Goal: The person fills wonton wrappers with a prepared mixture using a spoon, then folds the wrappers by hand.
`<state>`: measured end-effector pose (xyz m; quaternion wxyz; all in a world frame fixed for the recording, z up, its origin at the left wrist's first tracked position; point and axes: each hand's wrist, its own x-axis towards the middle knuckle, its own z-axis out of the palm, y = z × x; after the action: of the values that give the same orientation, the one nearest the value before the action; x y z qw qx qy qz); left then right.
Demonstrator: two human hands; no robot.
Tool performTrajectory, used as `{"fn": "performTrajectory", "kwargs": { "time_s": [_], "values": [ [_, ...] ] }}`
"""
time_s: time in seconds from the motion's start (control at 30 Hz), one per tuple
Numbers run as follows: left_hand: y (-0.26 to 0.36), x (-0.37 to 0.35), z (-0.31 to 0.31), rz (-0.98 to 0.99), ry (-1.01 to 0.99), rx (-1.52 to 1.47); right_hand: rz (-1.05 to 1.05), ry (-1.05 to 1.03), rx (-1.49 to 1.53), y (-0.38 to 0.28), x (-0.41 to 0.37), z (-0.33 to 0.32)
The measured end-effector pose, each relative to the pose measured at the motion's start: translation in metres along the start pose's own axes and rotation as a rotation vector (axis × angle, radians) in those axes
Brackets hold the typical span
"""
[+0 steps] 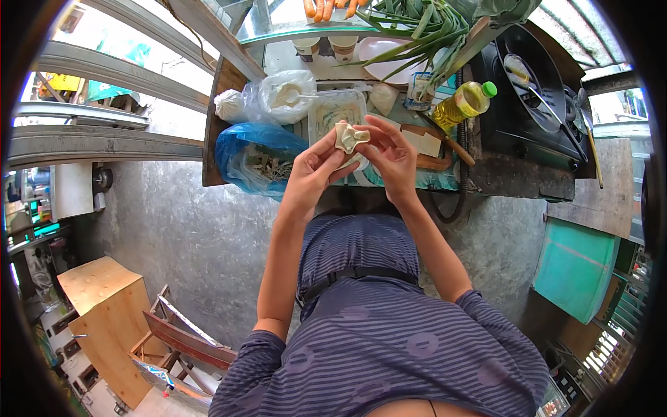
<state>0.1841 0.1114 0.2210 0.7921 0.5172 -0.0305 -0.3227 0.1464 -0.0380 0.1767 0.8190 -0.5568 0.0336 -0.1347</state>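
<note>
A pale folded dumpling (351, 138) with pinched edges is held up between both hands above the work table. My left hand (316, 170) grips its left side between thumb and fingers. On its right edge, the thumb and forefinger of my right hand (390, 156) pinch the dough, the other fingers raised. Just behind the hands is a clear plastic tub (332, 111) with whitish residue inside. Square dough wrappers (421, 142) lie on a wooden board (436, 161) to the right, beside a wooden-handled knife (458, 149).
Left on the table are a blue plastic bag (240, 149) and a bag of white powder (286, 96). An oil bottle (465, 104) stands right, near the stove with a black wok (538, 76). Behind are paper cups (342, 48), a pink plate (382, 59) and leafy greens (424, 28).
</note>
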Motion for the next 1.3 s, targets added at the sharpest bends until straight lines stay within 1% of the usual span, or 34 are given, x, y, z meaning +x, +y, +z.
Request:
{"fn": "performTrajectory", "kwargs": {
  "time_s": [0.23,0.4,0.5,0.6,0.73,0.8,0.93,1.1,1.2,1.3],
  "values": [
    [-0.003,0.0,0.003,0.055,0.045,0.026,0.026,0.023,0.051,-0.008,-0.001,0.004],
    [-0.011,0.001,0.005,0.173,0.096,0.037,0.014,0.035,0.033,-0.019,-0.002,0.009],
    [-0.013,0.0,0.005,0.233,0.126,0.055,0.047,0.037,0.04,-0.027,-0.004,0.01],
    [-0.014,-0.001,0.004,0.274,0.117,0.055,0.028,0.027,0.009,-0.032,-0.005,0.01],
    [-0.017,-0.001,-0.003,0.354,0.064,0.085,-0.055,-0.036,-0.085,-0.033,-0.006,0.004],
    [-0.013,-0.001,-0.001,0.417,0.044,0.123,-0.116,-0.077,-0.132,-0.038,-0.006,0.003],
    [-0.011,0.003,-0.003,0.548,0.016,0.261,-0.158,-0.113,-0.183,-0.049,-0.008,0.004],
    [-0.002,-0.002,0.003,0.526,-0.002,0.261,-0.207,-0.133,-0.305,-0.059,-0.01,0.005],
    [-0.001,-0.003,0.004,0.529,0.011,0.286,-0.165,-0.106,-0.277,-0.065,-0.012,0.01],
    [0.0,-0.005,0.005,0.542,0.038,0.284,-0.135,-0.067,-0.125,-0.066,-0.012,0.013]
  ]
}}
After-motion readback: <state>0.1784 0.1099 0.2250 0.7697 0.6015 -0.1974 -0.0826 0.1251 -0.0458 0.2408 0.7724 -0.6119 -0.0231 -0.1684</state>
